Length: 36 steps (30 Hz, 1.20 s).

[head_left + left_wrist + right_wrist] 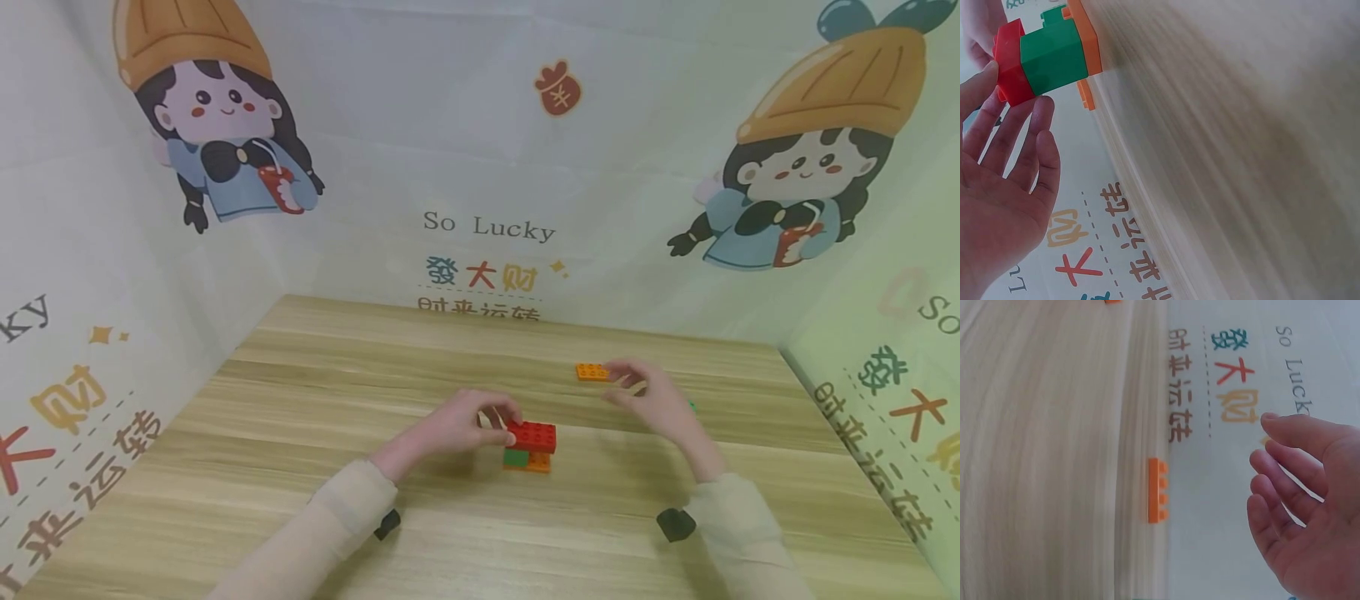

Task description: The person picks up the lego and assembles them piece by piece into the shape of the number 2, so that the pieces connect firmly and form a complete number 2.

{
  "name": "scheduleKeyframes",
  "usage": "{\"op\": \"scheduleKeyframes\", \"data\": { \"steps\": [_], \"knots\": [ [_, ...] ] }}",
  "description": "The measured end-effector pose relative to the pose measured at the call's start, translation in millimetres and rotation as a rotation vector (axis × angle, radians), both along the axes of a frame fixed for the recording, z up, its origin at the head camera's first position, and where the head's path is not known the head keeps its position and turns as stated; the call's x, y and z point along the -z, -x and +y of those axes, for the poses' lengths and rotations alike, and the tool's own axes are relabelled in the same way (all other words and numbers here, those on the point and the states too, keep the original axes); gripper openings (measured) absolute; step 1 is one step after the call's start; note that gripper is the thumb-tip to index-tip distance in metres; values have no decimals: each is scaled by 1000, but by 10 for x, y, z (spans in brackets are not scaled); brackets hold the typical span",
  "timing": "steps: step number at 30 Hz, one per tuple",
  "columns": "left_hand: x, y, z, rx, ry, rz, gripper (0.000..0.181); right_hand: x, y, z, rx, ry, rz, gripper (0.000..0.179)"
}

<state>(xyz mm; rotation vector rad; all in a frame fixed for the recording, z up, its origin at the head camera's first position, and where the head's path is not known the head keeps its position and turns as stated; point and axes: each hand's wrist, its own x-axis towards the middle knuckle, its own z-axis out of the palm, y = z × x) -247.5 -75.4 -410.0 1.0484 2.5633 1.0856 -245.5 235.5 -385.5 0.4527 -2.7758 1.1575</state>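
A red toy building brick [536,435] tops a small stack on the table, with green bricks [1054,56] beneath it and a flat orange brick [1087,37] at the bottom. My left hand [457,423] pinches the red brick at its left end between thumb and fingertips. Behind and to the right of the stack, my right hand [648,398] hovers with fingers loosely bent and nothing in them. Its fingertips overlap the right end of a loose orange brick [591,372] in the head view; in the right wrist view that orange brick [1154,490] is apart from the hand.
Partly hidden behind the right wrist lies a green piece [692,406]. The wood-grain table [337,367] is enclosed by printed cloth walls [420,125] at the back and both sides. A dark object [677,525] sits by the right sleeve, another [387,524] by the left.
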Motion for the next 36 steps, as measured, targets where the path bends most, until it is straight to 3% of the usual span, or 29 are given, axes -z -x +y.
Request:
{"op": "scheduleKeyframes", "data": {
  "steps": [8, 16, 20, 28, 36],
  "knots": [
    [6, 7, -7, 0, 1, 3, 19, 17, 28, 248, 38, 61, 116, 56],
    [6, 8, -9, 4, -2, 0, 20, 94, 51, 530, 44, 22, 231, 69],
    [-1, 6, -11, 1, -3, -6, 19, 121, 32, 661, 14, 4, 208, 76],
    [-17, -5, -11, -4, 2, -10, 19, 165, -35, 833, 15, -54, 40, 83],
    [-13, -13, -15, 3, 7, 1, 19, 304, -73, 919, 19, -140, 17, 79]
  ]
}}
